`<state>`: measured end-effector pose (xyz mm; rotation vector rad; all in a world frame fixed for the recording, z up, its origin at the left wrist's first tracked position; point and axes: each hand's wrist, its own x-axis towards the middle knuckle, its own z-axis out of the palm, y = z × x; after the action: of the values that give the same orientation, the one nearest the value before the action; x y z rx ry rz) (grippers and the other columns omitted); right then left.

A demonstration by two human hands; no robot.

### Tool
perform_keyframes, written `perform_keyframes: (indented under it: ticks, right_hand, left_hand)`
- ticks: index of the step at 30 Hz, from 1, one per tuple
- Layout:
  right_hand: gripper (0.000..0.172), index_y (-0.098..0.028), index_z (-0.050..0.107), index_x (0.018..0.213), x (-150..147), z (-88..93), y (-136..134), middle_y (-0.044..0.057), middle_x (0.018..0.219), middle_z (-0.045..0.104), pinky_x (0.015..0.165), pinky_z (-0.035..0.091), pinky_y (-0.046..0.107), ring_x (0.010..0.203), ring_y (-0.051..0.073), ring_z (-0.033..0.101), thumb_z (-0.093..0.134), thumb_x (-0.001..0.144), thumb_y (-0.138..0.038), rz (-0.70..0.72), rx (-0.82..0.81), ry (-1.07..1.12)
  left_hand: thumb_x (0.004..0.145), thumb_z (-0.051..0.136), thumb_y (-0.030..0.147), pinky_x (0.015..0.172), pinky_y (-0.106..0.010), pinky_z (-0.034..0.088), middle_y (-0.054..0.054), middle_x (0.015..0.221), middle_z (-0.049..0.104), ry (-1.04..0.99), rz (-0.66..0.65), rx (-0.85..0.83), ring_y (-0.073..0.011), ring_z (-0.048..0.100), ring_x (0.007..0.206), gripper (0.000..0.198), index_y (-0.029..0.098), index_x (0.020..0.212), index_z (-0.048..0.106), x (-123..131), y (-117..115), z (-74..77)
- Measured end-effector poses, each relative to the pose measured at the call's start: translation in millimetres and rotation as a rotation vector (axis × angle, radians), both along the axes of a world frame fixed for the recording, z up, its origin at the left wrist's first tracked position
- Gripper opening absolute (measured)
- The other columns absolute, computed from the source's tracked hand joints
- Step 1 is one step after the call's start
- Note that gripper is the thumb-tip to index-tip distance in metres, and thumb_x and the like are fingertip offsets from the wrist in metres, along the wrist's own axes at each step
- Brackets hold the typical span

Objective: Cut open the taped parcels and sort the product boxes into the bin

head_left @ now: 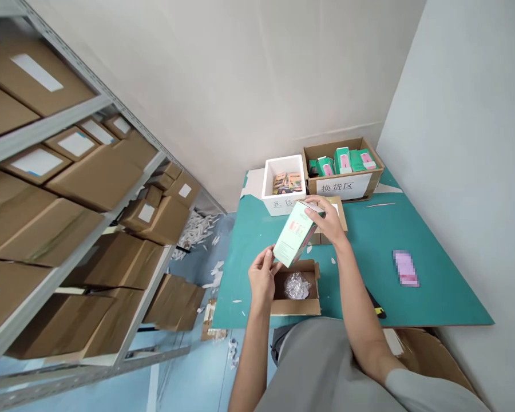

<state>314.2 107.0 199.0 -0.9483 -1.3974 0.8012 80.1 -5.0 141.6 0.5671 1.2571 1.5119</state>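
Note:
A pale green product box [295, 233] is held tilted between my two hands, above the table. My left hand [264, 270] grips its lower left corner, thumb on the front face. At its upper right end, my right hand [325, 217] has its fingers wrapped over the edge. Below the box stands an open brown carton [296, 307] with crumpled clear plastic wrap [297, 285] inside. Another small brown carton [340, 220] sits behind my right hand, partly hidden by it.
On the green table [369, 229], a white foam box [283, 207] holds colourful packets. Beside it, a larger carton [360, 191] holds green boxes. A pixelated pink item [405, 268] lies right; a yellow-black tool [379, 312] shows by my right forearm. Shelves [79, 109] with cartons stand left.

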Motion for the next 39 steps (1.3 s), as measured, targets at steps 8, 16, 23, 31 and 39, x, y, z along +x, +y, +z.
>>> perform_keyframes:
  ticks: [8,16,23,31,39]
  right_hand:
    - [0.035,-0.027,0.079,0.107,-4.7,-28.5,-15.7,0.010,0.124,0.083,0.105,0.058,0.048,0.120,0.036,0.075,0.076,0.092,-0.059,-0.144,-0.146,0.162]
    - [0.035,-0.027,0.080,0.104,1.3,-32.9,-19.4,0.009,0.118,0.084,0.096,0.060,0.045,0.114,0.035,0.076,0.076,0.091,-0.059,-0.109,-0.164,0.201]
    - [0.042,-0.028,0.078,0.105,5.4,-22.3,-28.1,0.010,0.120,0.077,0.110,0.058,0.049,0.121,0.033,0.073,0.077,0.095,-0.069,-0.097,-0.058,0.017]
    - [0.041,-0.028,0.072,0.120,2.0,-21.7,-32.8,0.011,0.127,0.075,0.094,0.064,0.043,0.113,0.031,0.075,0.075,0.097,-0.062,-0.136,-0.094,0.140]
    - [0.035,-0.029,0.071,0.117,6.5,-23.1,-31.3,0.008,0.127,0.079,0.097,0.065,0.044,0.118,0.031,0.076,0.075,0.095,-0.056,-0.006,-0.105,0.199]
  left_hand:
    - [0.063,0.108,0.067,0.079,-0.030,0.068,-0.009,0.111,0.083,-0.106,-0.026,-0.106,-0.0202,0.083,0.093,0.067,0.019,0.090,0.068,-4.8,-0.6,-14.8]
    - [0.080,0.095,0.067,0.107,-0.051,0.068,-0.016,0.133,0.083,-0.163,-0.432,-0.146,-0.0317,0.081,0.123,0.058,0.021,0.109,0.076,4.9,-24.7,-20.2]
    - [0.063,0.111,0.054,0.119,-0.051,0.062,-0.019,0.137,0.082,-0.013,-0.321,-0.077,-0.0378,0.077,0.137,0.085,0.019,0.131,0.075,20.3,-30.6,-20.3]
    - [0.076,0.104,0.057,0.119,-0.043,0.061,-0.017,0.157,0.069,0.180,-0.203,0.068,-0.0354,0.067,0.151,0.077,0.025,0.135,0.066,36.3,-34.7,-13.4]
    - [0.071,0.109,0.043,0.123,-0.045,0.061,-0.016,0.152,0.072,-0.041,-0.217,-0.076,-0.0368,0.064,0.156,0.084,0.026,0.144,0.071,30.3,-40.5,-31.0]
